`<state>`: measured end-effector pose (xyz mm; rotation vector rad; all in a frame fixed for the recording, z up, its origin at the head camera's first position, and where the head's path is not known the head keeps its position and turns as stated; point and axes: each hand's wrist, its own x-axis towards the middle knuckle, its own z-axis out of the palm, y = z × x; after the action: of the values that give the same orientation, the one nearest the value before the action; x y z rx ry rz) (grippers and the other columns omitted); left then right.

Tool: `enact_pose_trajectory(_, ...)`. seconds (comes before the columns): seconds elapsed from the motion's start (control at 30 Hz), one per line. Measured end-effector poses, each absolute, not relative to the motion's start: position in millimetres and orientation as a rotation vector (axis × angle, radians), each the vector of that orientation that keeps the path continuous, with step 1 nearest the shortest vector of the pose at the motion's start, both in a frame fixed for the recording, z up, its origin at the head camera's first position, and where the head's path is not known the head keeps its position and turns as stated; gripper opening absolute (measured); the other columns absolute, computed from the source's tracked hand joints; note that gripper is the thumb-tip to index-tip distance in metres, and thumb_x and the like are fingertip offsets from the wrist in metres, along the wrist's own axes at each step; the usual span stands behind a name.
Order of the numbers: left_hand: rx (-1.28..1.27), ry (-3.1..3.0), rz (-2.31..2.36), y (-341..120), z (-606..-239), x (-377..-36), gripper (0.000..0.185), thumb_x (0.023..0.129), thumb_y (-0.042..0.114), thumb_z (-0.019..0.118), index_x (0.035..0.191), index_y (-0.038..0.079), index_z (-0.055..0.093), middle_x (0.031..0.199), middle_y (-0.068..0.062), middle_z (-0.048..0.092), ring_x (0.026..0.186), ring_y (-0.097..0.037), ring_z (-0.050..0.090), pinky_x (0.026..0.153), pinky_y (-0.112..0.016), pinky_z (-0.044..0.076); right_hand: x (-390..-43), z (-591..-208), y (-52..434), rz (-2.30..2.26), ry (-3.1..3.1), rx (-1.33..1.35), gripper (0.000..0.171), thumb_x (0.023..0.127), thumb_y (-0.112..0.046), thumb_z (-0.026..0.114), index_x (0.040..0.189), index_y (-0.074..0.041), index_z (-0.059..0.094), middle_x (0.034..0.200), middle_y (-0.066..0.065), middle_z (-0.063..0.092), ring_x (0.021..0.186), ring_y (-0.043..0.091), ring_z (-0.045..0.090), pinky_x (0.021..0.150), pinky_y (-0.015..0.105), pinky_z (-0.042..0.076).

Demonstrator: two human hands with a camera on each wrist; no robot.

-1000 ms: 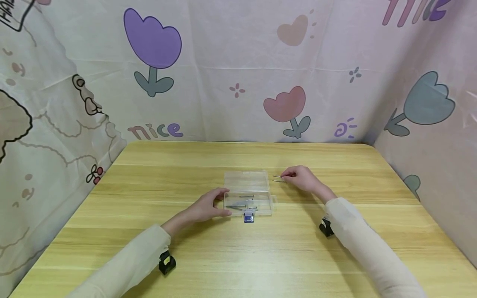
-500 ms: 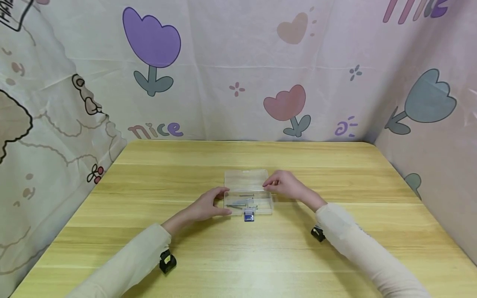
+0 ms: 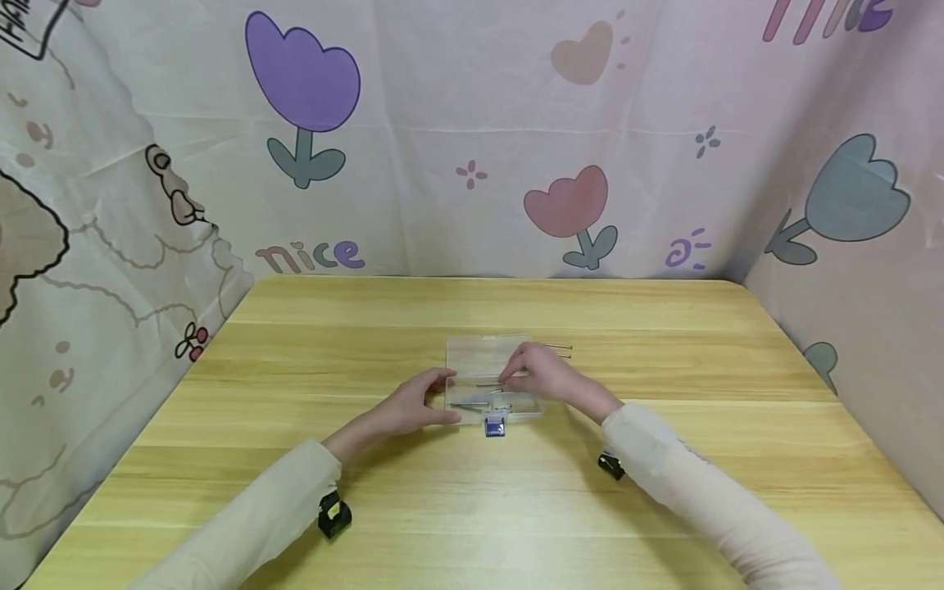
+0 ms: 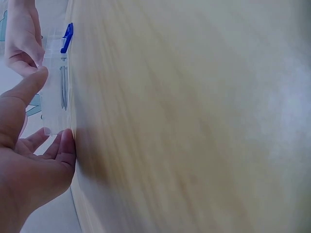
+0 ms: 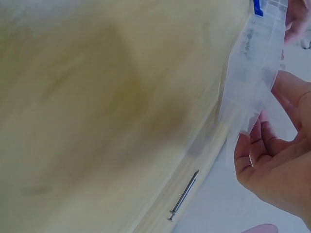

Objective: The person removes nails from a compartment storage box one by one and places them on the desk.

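Observation:
A clear plastic compartment box (image 3: 527, 406) with a blue latch (image 3: 495, 427) stands with its lid (image 3: 472, 352) folded back. Several nails (image 3: 470, 404) lie inside it. My left hand (image 3: 409, 403) grips the box's left end, thumb at the front corner and fingers at the back. Over the box's back compartment reaches my right hand (image 3: 542, 371), its fingertips close to a nail (image 3: 488, 385); no nail shows between them. On the table right of the lid, two nails (image 3: 558, 356) lie side by side; the right wrist view also shows the nails (image 5: 183, 196).
The box rests on a light wooden table (image 3: 442, 508). A printed cloth (image 3: 428, 98) hangs behind the table and along both sides. A black wrist camera (image 3: 334, 515) is strapped below the left sleeve, another black camera (image 3: 610, 465) below the right.
My right hand has left the two nails on the table, uncovering them, and moved left across the lid to the box's inside. My left hand has stayed at the box's left end.

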<state>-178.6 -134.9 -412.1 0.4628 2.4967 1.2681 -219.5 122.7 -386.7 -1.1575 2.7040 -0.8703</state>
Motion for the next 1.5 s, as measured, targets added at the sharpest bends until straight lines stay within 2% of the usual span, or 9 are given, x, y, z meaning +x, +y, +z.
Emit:
enact_pose_trajectory(0.3,0.444,2.484,1.275,-135,-413,-180,0.073,0.082,0.025,0.079,0.141,0.003,0.044,0.127,-0.010,0.052,0.112,-0.024,0.048,0.090,-0.038,0.043,-221,-386,115,-0.783,2.725,-1.182,0.007,0.083,-0.008,0.075,0.089,-0.006,0.078,0.087,0.000,0.070,0.086,0.017,0.058,0.080,0.033,0.045)
enact_pose_trajectory(0.57,0.432,2.475,1.278,-135,-412,-179,0.073,0.082,0.025,0.079,0.142,0.004,0.044,0.127,-0.010,0.052,0.112,-0.024,0.048,0.089,-0.038,0.043,-221,-392,112,-0.748,2.774,-1.149,0.009,0.080,-0.010,0.078,0.088,-0.011,0.079,0.083,-0.005,0.067,0.081,0.013,0.052,0.076,0.030,0.043)
enact_pose_trajectory(0.77,0.423,2.484,1.274,-134,-410,-178,0.072,0.082,0.024,0.079,0.142,0.004,0.044,0.128,-0.010,0.052,0.113,-0.025,0.048,0.089,-0.038,0.043,-221,-391,110,-0.747,2.775,-1.123,0.009,0.078,-0.006,0.079,0.086,-0.010,0.078,0.084,0.001,0.073,0.081,0.017,0.066,0.080,0.033,0.050)
enact_pose_trajectory(0.87,0.418,2.489,1.277,-133,-409,-178,0.072,0.082,0.023,0.079,0.142,0.004,0.044,0.128,-0.010,0.052,0.113,-0.025,0.048,0.089,-0.038,0.043,-221,-390,108,-0.726,2.763,-1.066,0.009,0.079,-0.005,0.077,0.086,-0.010,0.078,0.087,0.003,0.073,0.082,0.018,0.068,0.079,0.034,0.051)
enact_pose_trajectory(1.03,0.423,2.485,1.289,-132,-410,-177,0.072,0.082,0.021,0.079,0.142,0.002,0.044,0.126,-0.011,0.052,0.111,-0.025,0.048,0.088,-0.036,0.044,-221,-388,108,-0.691,2.745,-0.990,0.006,0.081,-0.006,0.077,0.085,-0.010,0.078,0.086,0.001,0.073,0.084,0.017,0.066,0.081,0.035,0.051)
enact_pose_trajectory(1.27,0.446,2.471,1.294,-132,-410,-178,0.072,0.082,0.020,0.079,0.141,0.000,0.043,0.124,-0.012,0.052,0.109,-0.024,0.048,0.086,-0.035,0.044,-221,-385,108,-0.690,2.714,-0.980,0.005,0.084,-0.011,0.075,0.086,-0.008,0.077,0.082,0.002,0.073,0.074,0.012,0.064,0.071,0.027,0.051)
enact_pose_trajectory(1.5,0.458,2.469,1.305,-133,-411,-179,0.072,0.082,0.020,0.079,0.141,-0.001,0.043,0.124,-0.013,0.052,0.108,-0.025,0.049,0.085,-0.036,0.044,-222,-384,108,-0.636,2.739,-1.028,0.004,0.084,-0.008,0.074,0.087,-0.008,0.077,0.083,-0.001,0.069,0.076,0.011,0.059,0.071,0.027,0.050)
